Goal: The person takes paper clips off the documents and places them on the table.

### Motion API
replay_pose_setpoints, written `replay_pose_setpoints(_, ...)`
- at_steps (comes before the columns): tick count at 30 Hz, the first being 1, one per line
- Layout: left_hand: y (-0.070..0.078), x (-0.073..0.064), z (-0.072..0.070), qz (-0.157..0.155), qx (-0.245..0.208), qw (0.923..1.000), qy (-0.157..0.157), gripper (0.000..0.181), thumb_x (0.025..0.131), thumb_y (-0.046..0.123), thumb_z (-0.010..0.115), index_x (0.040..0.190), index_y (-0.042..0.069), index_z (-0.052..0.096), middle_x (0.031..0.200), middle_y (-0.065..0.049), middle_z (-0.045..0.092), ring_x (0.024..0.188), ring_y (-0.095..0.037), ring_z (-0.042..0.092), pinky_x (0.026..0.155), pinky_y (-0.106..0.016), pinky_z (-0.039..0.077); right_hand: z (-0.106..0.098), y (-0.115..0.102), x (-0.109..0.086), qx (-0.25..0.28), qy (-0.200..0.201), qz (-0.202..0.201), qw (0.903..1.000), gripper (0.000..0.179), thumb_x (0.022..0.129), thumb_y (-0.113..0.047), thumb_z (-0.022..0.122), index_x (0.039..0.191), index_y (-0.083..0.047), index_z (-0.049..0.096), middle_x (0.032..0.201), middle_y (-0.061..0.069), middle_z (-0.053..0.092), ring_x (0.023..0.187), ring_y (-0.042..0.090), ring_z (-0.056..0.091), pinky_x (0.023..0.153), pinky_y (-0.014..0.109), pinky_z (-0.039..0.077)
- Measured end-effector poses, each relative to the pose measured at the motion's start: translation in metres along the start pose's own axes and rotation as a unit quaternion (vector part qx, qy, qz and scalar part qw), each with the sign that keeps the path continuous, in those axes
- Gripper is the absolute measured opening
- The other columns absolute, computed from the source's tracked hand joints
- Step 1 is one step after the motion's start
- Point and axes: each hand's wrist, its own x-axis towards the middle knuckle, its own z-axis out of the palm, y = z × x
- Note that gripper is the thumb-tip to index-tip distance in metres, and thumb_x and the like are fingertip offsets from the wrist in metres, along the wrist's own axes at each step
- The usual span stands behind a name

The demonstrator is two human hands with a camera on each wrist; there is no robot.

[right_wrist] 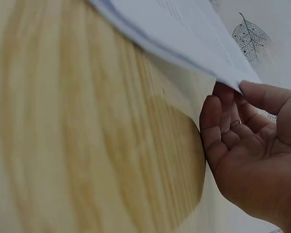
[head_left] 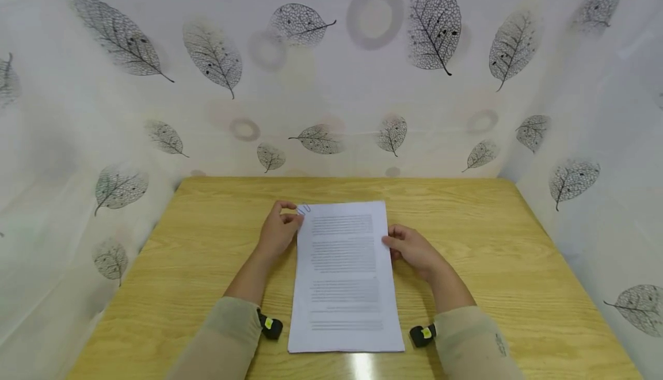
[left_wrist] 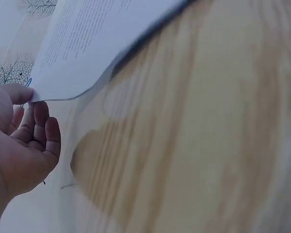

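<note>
A stack of printed paper sheets (head_left: 344, 276) stands lengthwise in the middle, its far end lifted off the table in the wrist views. Near its far left corner sits a paper clip (head_left: 304, 209), seen as a thin blue loop (left_wrist: 29, 82) in the left wrist view. My left hand (head_left: 279, 230) pinches that corner between thumb and fingers, right beside the clip. On the opposite side my right hand (head_left: 411, 247) pinches the stack's right edge, thumb on top and fingers underneath. Part of the clip is hidden behind the left thumb in the left wrist view.
A wooden table (head_left: 207, 253) lies under the paper. Behind it and at both sides hangs a pale curtain (head_left: 331, 92) printed with leaves. Each forearm wears a small black device, one by the left sleeve (head_left: 223, 322) and one by the right sleeve (head_left: 471, 334).
</note>
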Motion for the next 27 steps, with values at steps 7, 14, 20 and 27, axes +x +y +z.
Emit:
replay_pose_setpoints(7, 0.003, -0.003, 0.003, 0.012, -0.021, 0.9997, 0.008, 0.036, 0.106, 0.022, 0.069, 0.138, 0.022, 0.054, 0.111, -0.013, 0.076, 0.092, -0.021, 0.066, 0.073, -0.027, 0.05, -0.005, 0.001, 0.001, 0.002, -0.037, -0.001, 0.9993, 0.017, 0.111, -0.012, 0.057, 0.116, 0.004, 0.062, 0.101, 0.0, 0.073, 0.09, 0.018, 0.064, 0.083, 0.03, 0.056)
replay_pose_setpoints(14, 0.008, -0.007, 0.007, 0.017, -0.025, 0.9992, 0.027, 0.033, 0.105, 0.019, 0.07, 0.135, 0.021, 0.057, 0.112, -0.012, 0.076, 0.098, -0.024, 0.067, 0.078, -0.029, 0.053, -0.007, 0.0, 0.001, 0.003, -0.045, -0.003, 0.999, 0.019, 0.111, -0.012, 0.057, 0.119, 0.005, 0.062, 0.102, -0.002, 0.074, 0.092, 0.017, 0.066, 0.085, 0.03, 0.057)
replay_pose_setpoints(20, 0.014, -0.009, 0.009, 0.029, -0.013, 0.9985, 0.045, 0.037, 0.104, 0.02, 0.071, 0.137, 0.017, 0.057, 0.116, -0.013, 0.074, 0.103, -0.025, 0.067, 0.082, -0.029, 0.053, -0.008, 0.004, 0.003, 0.01, -0.048, -0.007, 0.9988, 0.018, 0.111, -0.011, 0.057, 0.118, 0.004, 0.063, 0.103, -0.002, 0.074, 0.093, 0.017, 0.067, 0.085, 0.029, 0.057)
replay_pose_setpoints(27, 0.02, -0.014, 0.011, 0.031, -0.006, 0.9983, 0.05, 0.039, 0.102, 0.021, 0.074, 0.137, 0.017, 0.058, 0.119, -0.012, 0.073, 0.106, -0.026, 0.067, 0.085, -0.03, 0.054, -0.01, 0.009, 0.004, 0.014, -0.057, -0.018, 0.9981, 0.015, 0.111, -0.009, 0.057, 0.114, 0.004, 0.062, 0.103, -0.003, 0.074, 0.093, 0.015, 0.067, 0.084, 0.029, 0.056)
